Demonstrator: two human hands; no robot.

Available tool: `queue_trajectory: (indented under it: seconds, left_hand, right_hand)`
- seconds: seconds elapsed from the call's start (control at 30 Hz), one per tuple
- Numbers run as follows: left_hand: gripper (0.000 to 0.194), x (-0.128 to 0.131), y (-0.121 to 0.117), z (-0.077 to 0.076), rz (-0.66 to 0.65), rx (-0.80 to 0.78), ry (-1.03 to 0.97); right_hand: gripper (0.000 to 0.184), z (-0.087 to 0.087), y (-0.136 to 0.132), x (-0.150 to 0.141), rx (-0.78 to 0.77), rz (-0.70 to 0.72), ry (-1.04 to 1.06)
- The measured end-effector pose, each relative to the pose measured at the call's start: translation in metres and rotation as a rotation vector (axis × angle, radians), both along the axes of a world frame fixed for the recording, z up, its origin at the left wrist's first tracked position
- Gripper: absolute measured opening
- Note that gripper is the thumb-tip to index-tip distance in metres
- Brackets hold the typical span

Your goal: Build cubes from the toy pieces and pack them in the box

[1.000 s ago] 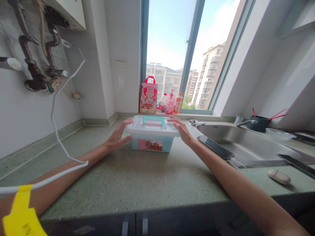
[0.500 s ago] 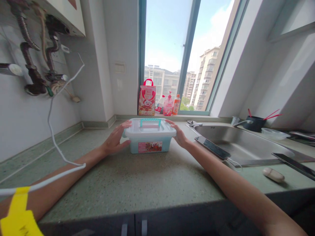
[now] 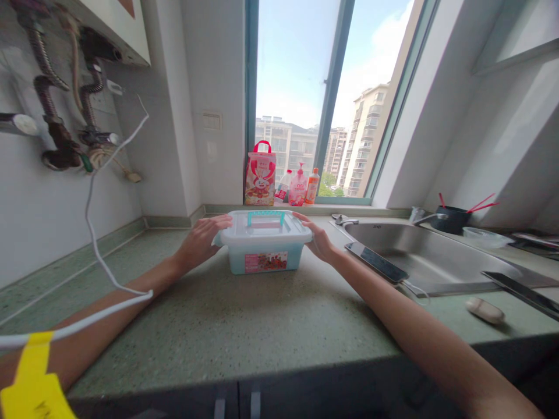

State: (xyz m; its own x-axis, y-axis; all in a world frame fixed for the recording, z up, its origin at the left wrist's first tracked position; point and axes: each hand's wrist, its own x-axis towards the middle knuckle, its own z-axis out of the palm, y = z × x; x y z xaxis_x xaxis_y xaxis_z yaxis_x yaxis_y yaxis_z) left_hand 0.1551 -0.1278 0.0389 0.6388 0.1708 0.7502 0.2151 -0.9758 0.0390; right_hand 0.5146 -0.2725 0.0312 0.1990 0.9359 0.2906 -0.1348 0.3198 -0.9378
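A pale blue plastic storage box with a translucent white lid sits upright on the counter, a teal handle on top and a picture label on its front. My left hand grips its left end, fingers over the lid edge by a light blue side latch, which sticks outward; the thumb is mostly hidden. On the opposite end, my right hand curls its fingers over the lid's right edge, with its palm against the side. What the box contains cannot be made out.
A steel sink is to the right, a black phone lying along its near rim. A whitish oval object rests nearer the front. Against the window stand a pink bag and several bottles. A white cable hangs at left.
My left thumb has drawn in from beside the box's front and is now mostly out of sight. The left latch shows more, tilted outward. My right hand has hardly moved.
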Motion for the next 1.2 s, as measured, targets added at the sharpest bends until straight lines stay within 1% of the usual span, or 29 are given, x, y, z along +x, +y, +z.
queue_trajectory:
  seconds: [0.13, 0.23, 0.37, 0.53, 0.7, 0.83, 1.0, 1.2]
  left_hand:
    - [0.034, -0.003, -0.002, 0.004, -0.006, 0.040, -0.008]
    - [0.034, -0.005, 0.001, 0.004, -0.026, 0.075, -0.018]
    - [0.034, -0.008, 0.003, 0.005, -0.015, 0.114, -0.005]
    - [0.031, -0.008, -0.003, 0.012, -0.026, 0.095, -0.003]
    - [0.030, -0.007, -0.008, 0.015, -0.007, 0.036, -0.006]
    - [0.024, -0.004, -0.010, 0.013, 0.015, 0.134, -0.013]
    - [0.027, -0.003, -0.013, 0.013, 0.055, 0.249, 0.002]
    - [0.025, -0.002, -0.016, 0.015, 0.052, 0.281, -0.005]
  right_hand:
    - [0.064, 0.000, 0.000, -0.001, -0.005, 0.003, -0.044]
    - [0.064, 0.000, 0.000, -0.002, -0.012, 0.011, -0.079]
    - [0.062, -0.001, -0.001, -0.002, -0.008, 0.034, -0.078]
    - [0.062, -0.001, -0.001, -0.002, -0.016, 0.047, -0.064]
    - [0.063, 0.000, -0.002, -0.003, -0.025, 0.038, -0.058]
    - [0.063, -0.001, -0.001, -0.002, -0.022, 0.049, -0.059]
    - [0.060, -0.002, 0.001, -0.002, -0.008, 0.070, -0.023]
    - [0.058, 0.000, -0.001, -0.004, -0.009, 0.066, -0.032]
